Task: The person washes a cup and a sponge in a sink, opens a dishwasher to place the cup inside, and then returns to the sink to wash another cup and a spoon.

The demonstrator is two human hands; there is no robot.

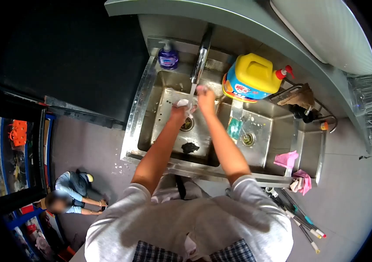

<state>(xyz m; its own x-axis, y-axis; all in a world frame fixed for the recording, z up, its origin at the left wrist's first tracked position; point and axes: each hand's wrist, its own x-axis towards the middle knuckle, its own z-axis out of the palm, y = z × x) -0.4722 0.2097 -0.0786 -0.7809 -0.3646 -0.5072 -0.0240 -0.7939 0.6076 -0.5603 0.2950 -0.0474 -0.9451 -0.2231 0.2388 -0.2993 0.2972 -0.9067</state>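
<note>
White wad (184, 104), too small to say whether it is cloth or paper, sits over the left basin of the sink (160, 94), just under the tap (201, 56), where a thin stream of water (193, 89) runs down. The left hand (178, 112) is curled around the wad from below. The right hand (205, 99) reaches a little further back, its fingertips up by the stream on something pale; whether those fingers are closed or spread cannot be told. Below the hands lie the drain (187, 124) and a dark clump (189, 147) on the basin floor. A purple soap bottle (168, 56) stands at the back left corner, and a yellow jug (253, 75) with a red spout stands behind the divider. A green cloth (235, 128) lies in the right basin, and pink rags (287, 159) hang over the sink's right edge. Another person (70, 196) crouches on the floor well to the left.
</note>
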